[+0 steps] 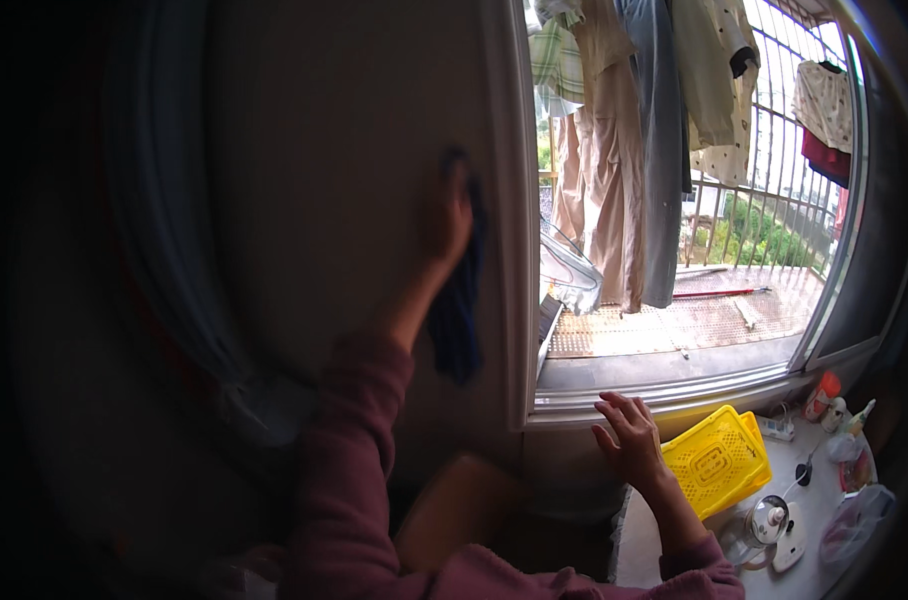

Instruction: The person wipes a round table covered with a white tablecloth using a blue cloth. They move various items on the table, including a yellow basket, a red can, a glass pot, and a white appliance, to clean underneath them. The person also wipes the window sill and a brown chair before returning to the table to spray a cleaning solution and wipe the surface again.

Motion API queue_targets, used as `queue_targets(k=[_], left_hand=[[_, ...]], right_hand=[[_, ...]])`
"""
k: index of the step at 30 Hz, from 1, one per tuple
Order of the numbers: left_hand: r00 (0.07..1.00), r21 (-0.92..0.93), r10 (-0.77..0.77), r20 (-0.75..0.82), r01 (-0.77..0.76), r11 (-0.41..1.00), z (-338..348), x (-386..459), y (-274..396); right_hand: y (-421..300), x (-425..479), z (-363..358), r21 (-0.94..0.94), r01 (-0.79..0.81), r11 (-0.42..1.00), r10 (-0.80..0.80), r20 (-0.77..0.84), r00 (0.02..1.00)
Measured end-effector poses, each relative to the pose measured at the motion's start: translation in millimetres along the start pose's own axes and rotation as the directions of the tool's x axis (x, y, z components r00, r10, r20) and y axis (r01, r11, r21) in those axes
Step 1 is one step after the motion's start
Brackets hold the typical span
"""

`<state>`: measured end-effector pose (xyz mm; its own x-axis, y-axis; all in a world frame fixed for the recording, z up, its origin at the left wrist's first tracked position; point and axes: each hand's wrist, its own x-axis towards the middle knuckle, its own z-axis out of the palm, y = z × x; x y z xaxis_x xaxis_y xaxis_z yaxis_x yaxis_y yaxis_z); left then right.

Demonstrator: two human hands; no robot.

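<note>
My left hand (448,225) is raised against the shaded wall (349,150), left of the window frame (508,225). It holds a dark blue cloth (458,322), whose loose end hangs down below the wrist; the hand and the cloth are blurred. My right hand (630,435) is held out in front of the window sill (649,399) with its fingers apart and nothing in it. Just to its right, a yellow perforated plastic basket (713,461) stands tilted on a white-topped table.
On the table (649,547) are a glass kettle (758,525), a clear plastic bag (855,529), a power strip (776,427) and an orange-red bottle (821,394). Beyond the open window, trousers (600,187) and other clothes hang inside a barred balcony cage (776,150). A curtain (169,225) hangs at left.
</note>
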<state>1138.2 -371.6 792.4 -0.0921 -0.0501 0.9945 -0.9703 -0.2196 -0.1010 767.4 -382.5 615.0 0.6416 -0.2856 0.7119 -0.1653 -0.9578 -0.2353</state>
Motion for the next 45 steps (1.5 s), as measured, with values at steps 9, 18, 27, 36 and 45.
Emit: queue_targets(k=[9, 18, 27, 36, 45], left_hand=[[0.98, -0.019, 0.094, -0.178, -0.099, 0.995, 15.1, 97.6, 47.5], [0.866, -0.165, 0.165, 0.472, -0.097, 0.982, -17.2, -260.8, 61.7], [0.86, -0.6, 0.063, 0.506, 0.299, 0.742, -132.1, -148.6, 142.7], [0.323, -0.496, 0.475, 0.818, 0.815, 0.3, -198.4, -271.4, 358.4], [0.112, -0.112, 0.564, 0.818, 0.993, -0.035, -226.0, -205.8, 401.3]], right_hand=[[11.5, -36.7, 24.0, 0.127, -0.091, 0.988, 0.085, 0.049, 0.995], [12.7, -117.5, 71.4, 0.214, -0.226, 0.95, 0.214, 0.082, 0.974], [-0.8, -180.9, 62.2, 0.78, -0.42, -0.464, 0.549, 0.625, 0.555], [-51.9, -249.3, -20.3, 0.888, -0.345, -0.303, 0.592, 0.459, 0.662], [-101.1, -431.1, -85.1, 0.802, -0.438, -0.406, 0.882, 0.469, 0.04]])
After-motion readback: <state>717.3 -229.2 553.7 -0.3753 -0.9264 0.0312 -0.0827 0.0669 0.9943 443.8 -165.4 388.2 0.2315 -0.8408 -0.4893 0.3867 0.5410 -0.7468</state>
